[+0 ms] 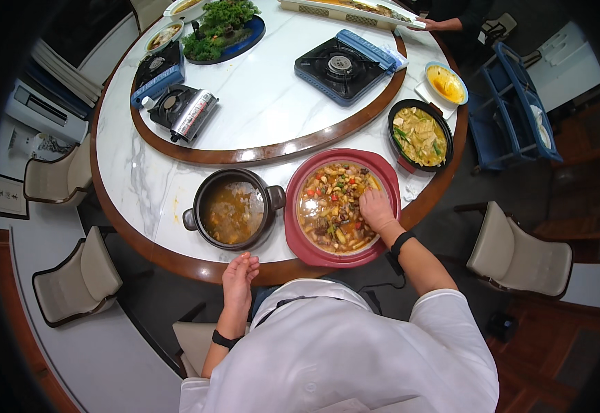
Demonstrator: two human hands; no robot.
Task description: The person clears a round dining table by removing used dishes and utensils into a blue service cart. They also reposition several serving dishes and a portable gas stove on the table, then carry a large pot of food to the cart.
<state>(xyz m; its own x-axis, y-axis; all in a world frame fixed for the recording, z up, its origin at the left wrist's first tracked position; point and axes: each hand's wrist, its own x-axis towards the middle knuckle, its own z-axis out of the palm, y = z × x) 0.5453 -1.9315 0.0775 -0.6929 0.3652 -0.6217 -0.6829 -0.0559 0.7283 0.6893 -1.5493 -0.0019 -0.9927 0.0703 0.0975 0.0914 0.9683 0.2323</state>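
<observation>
My right hand (375, 207) is over the right side of a large red casserole pot (292, 227), fingers pointing down at the stew (337, 206). The stew has chunks, brown sauce and red and green pepper pieces. My fingertips are hidden, so whether they grip anything cannot be told. My left hand (240, 271) hangs at the table's front edge, fingers loosely curled, with nothing visible in it. Just beyond it stands a dark two-handled clay pot (190, 219) of brown soup (232, 211). The two pots sit side by side, the soup pot's right handle close to the red rim.
A black oval pan (391, 149) of yellow food and a sauce-stained bowl (447, 82) stand at right. Portable gas stoves (341, 64) and a miniature garden (222, 31) occupy the turntable (258, 153). Another person's hand (429, 24) holds a long fish dish (351, 11). Chairs (519, 253) surround the table.
</observation>
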